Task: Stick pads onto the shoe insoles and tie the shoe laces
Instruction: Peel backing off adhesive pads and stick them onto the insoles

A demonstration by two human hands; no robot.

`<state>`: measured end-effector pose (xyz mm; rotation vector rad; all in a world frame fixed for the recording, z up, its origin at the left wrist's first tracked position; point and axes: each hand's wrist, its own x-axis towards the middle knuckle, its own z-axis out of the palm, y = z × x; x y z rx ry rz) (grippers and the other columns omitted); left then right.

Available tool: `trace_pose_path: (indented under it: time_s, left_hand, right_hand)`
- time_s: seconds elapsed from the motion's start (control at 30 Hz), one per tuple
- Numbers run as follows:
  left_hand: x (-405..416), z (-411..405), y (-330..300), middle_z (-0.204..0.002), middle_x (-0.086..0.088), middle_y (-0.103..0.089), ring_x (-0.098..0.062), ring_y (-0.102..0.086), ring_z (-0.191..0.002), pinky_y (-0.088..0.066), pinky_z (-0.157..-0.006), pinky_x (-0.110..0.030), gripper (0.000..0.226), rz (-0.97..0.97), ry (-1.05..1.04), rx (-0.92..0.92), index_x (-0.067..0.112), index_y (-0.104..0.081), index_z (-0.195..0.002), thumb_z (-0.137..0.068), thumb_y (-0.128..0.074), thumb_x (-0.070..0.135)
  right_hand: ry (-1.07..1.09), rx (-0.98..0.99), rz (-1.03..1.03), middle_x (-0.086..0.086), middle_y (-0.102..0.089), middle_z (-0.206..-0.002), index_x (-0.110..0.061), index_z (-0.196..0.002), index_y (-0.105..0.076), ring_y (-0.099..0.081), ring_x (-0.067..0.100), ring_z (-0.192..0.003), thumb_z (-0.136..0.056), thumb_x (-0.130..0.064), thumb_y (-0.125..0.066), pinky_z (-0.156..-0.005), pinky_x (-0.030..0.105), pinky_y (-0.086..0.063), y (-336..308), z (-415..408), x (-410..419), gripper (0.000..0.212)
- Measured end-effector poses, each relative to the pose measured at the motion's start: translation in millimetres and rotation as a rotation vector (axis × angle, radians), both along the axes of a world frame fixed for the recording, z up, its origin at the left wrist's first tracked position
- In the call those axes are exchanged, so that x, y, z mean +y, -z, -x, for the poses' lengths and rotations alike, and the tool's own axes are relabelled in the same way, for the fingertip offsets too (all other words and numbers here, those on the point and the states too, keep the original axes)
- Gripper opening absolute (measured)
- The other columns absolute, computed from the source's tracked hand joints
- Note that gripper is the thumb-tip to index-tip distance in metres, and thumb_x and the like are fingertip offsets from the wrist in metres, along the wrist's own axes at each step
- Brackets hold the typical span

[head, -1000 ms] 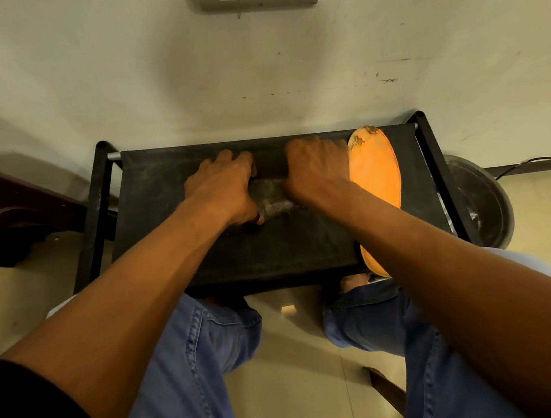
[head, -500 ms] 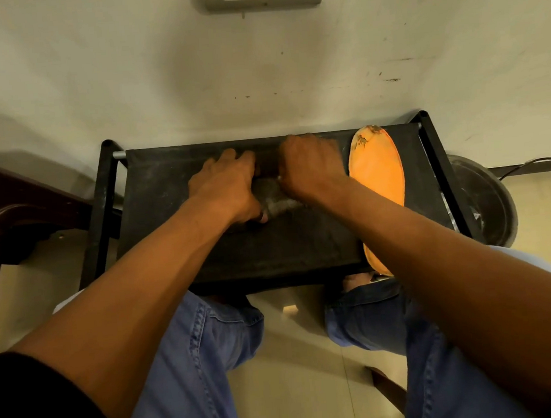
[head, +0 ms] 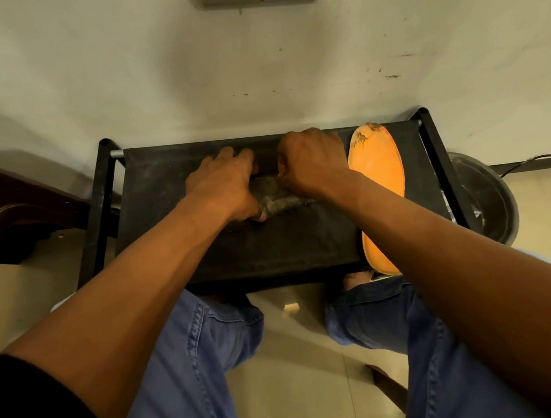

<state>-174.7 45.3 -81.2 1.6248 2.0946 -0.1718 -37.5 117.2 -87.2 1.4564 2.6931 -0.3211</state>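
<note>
Our left hand (head: 224,184) and right hand (head: 310,163) press curled fingers onto a grey insole (head: 279,195) lying between them; an orange insole (head: 378,174) lies just right.

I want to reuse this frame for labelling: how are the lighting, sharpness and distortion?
Head view: dim, warm light; the grey object under both hands is murky against the black shelf; the orange insole reads clearly; wide-angle bowing bends the frame posts; forearms loom large near the lens.

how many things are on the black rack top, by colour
orange: 1, the flat orange foam insole at the right end of the black fabric rack top
grey: 1, the worn grey piece under the left hand and right hand
total: 2
</note>
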Motion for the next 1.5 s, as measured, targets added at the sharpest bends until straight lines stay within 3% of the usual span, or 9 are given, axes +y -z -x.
trace_pose_path:
  time_s: [0.17, 0.33, 0.47, 0.6, 0.73, 1.1, 1.23, 1.37, 1.5]
  left_hand:
    - [-1, 3, -2, -0.135, -0.003, -0.047, -0.031, -0.048, -0.126, -0.051, -0.096, -0.049, 0.091, 0.012, 0.011, -0.029, 0.032, -0.049, -0.136, -0.059, -0.095, 0.047]
    - [-1, 4, -2, -0.135, -0.002, -0.047, -0.030, -0.048, -0.126, -0.051, -0.097, -0.050, 0.090, 0.007, 0.020, -0.032, 0.033, -0.049, -0.136, -0.060, -0.095, 0.047]
    - [-1, 5, -1, -0.134, -0.002, -0.048, -0.030, -0.049, -0.124, -0.051, -0.096, -0.049, 0.090, -0.001, 0.026, -0.034, 0.032, -0.050, -0.135, -0.059, -0.095, 0.048]
    - [0, 6, -1, -0.129, -0.002, -0.050, -0.029, -0.052, -0.120, -0.053, -0.093, -0.050, 0.088, -0.022, 0.031, -0.034, 0.032, -0.052, -0.131, -0.057, -0.095, 0.051]
    - [2, 4, 0, -0.126, 0.000, -0.052, -0.027, -0.055, -0.117, -0.054, -0.093, -0.051, 0.087, -0.050, 0.034, -0.043, 0.032, -0.054, -0.129, -0.055, -0.093, 0.055]
    - [13, -12, 4, -0.123, 0.002, -0.051, -0.024, -0.053, -0.115, -0.054, -0.091, -0.046, 0.081, -0.102, 0.061, -0.086, 0.031, -0.055, -0.126, -0.058, -0.094, 0.051]
    - [16, -12, 5, -0.123, 0.002, -0.052, -0.023, -0.053, -0.114, -0.054, -0.090, -0.046, 0.080, -0.084, 0.068, -0.091, 0.031, -0.055, -0.125, -0.058, -0.094, 0.050]
    - [20, -5, 2, -0.116, 0.004, -0.055, -0.018, -0.056, -0.108, -0.053, -0.089, -0.041, 0.065, -0.105, 0.032, -0.152, 0.033, -0.062, -0.121, -0.065, -0.092, 0.046]
    - [22, 3, 0, -0.105, 0.008, -0.061, -0.010, -0.059, -0.099, -0.045, -0.078, -0.030, 0.038, -0.136, 0.004, -0.275, 0.031, -0.071, -0.109, -0.075, -0.089, 0.032]
  right_hand:
    - [0.080, -0.187, -0.010, 0.009, -0.065, -0.107, -0.015, -0.119, -0.059, -0.063, 0.029, -0.104, -0.089, -0.031, -0.064, -0.097, 0.044, -0.043, -12, -18, 12, 0.033]
    - [0.077, -0.214, 0.001, 0.008, -0.065, -0.110, -0.016, -0.125, -0.058, -0.062, 0.029, -0.108, -0.092, -0.032, -0.063, -0.099, 0.044, -0.042, -13, -23, 13, 0.037]
    - [0.127, -0.155, 0.129, 0.007, -0.058, -0.101, -0.015, -0.122, -0.057, -0.061, 0.028, -0.105, -0.087, -0.028, -0.069, -0.093, 0.042, -0.046, -19, -21, 18, 0.039]
    - [0.174, -0.004, 0.326, 0.008, -0.063, -0.109, -0.012, -0.111, -0.060, -0.060, 0.024, -0.095, -0.083, -0.024, -0.076, -0.081, 0.036, -0.055, -25, -15, 33, 0.034]
    - [0.162, 0.049, 0.454, 0.008, -0.066, -0.117, -0.006, -0.119, -0.068, -0.064, 0.026, -0.106, -0.083, -0.029, -0.081, -0.091, 0.036, -0.057, -26, -11, 42, 0.044]
    - [0.186, 0.138, 0.645, 0.011, -0.068, -0.119, -0.008, -0.111, -0.074, -0.065, 0.028, -0.108, -0.089, -0.016, -0.073, -0.085, 0.035, -0.058, -30, -20, 60, 0.024]
    - [0.156, 0.140, 0.709, 0.012, -0.069, -0.120, -0.011, -0.112, -0.075, -0.061, 0.019, -0.094, -0.095, -0.009, -0.067, -0.068, 0.024, -0.052, -36, -26, 64, 0.019]
    - [0.162, 0.146, 0.728, 0.012, -0.068, -0.120, -0.012, -0.114, -0.075, -0.056, 0.013, -0.082, -0.095, -0.007, -0.065, -0.062, 0.021, -0.049, -36, -30, 70, 0.021]
    - [0.195, 0.183, 0.712, 0.011, -0.069, -0.119, -0.010, -0.115, -0.075, -0.062, 0.022, -0.100, -0.093, -0.009, -0.067, -0.072, 0.027, -0.054, -31, -33, 74, 0.023]
